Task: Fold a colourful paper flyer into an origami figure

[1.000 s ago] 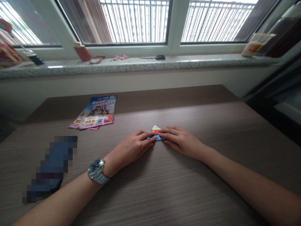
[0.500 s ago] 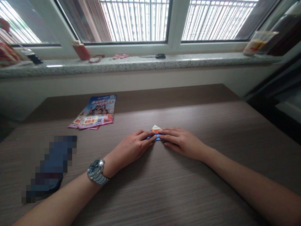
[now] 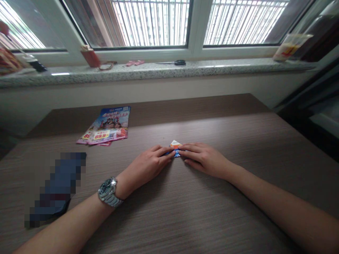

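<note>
A small folded paper (image 3: 175, 148), printed white, orange and blue with a pointed top, lies on the table between my two hands. My left hand (image 3: 152, 163), with a metal watch (image 3: 109, 192) on the wrist, has its fingertips closed down on the paper's left side. From the other side, my right hand (image 3: 203, 157) pins the right side with its fingertips. The two sets of fingers almost meet over the middle and cover much of the paper. Both thumbs are partly hidden.
Printed flyers (image 3: 109, 125) lie stacked at the back left of the wooden table (image 3: 217, 215). Nearer on the left is a blurred-out dark object (image 3: 59, 187). Scissors (image 3: 177, 62), a red box (image 3: 90, 57) and a plastic cup (image 3: 290, 47) stand or lie on the stone windowsill (image 3: 212, 68).
Both hands keep almost the same place on the paper. The whole view has shifted very slightly.
</note>
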A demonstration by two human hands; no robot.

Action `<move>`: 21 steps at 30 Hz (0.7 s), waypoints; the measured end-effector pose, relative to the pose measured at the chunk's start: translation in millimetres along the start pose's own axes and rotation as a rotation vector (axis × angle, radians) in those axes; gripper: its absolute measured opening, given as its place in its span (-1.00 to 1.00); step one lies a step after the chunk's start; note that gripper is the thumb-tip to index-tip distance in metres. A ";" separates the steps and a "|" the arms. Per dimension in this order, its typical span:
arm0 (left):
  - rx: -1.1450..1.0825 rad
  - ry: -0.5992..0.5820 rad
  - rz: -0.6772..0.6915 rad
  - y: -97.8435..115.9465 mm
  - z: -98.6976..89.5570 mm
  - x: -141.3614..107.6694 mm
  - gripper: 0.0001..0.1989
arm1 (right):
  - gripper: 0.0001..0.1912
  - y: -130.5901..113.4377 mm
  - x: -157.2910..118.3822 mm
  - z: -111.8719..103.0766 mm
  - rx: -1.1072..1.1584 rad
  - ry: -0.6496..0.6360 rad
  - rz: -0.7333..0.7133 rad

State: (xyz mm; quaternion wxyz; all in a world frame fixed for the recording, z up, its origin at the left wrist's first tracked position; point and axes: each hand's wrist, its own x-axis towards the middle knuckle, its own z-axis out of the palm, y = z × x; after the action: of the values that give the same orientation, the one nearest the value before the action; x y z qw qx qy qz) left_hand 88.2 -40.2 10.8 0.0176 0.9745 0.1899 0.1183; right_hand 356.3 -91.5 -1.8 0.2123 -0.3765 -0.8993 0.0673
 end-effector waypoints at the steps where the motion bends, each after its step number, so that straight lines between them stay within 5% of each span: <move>1: 0.001 -0.001 -0.001 0.2 0.2 0.1 -0.63 | -0.64 -0.2 0.1 -0.3 -0.004 -0.005 0.000; 21: -0.021 0.003 -0.012 1.4 -0.4 -0.3 -0.61 | -0.63 0.4 -0.7 2.5 -0.043 -0.004 -0.020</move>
State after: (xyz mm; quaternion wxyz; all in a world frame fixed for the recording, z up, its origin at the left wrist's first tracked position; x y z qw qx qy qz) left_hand 88.3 -41.6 11.2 0.0284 0.9729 0.1946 0.1214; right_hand 356.0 -91.6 -4.4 0.2030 -0.3720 -0.9046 0.0463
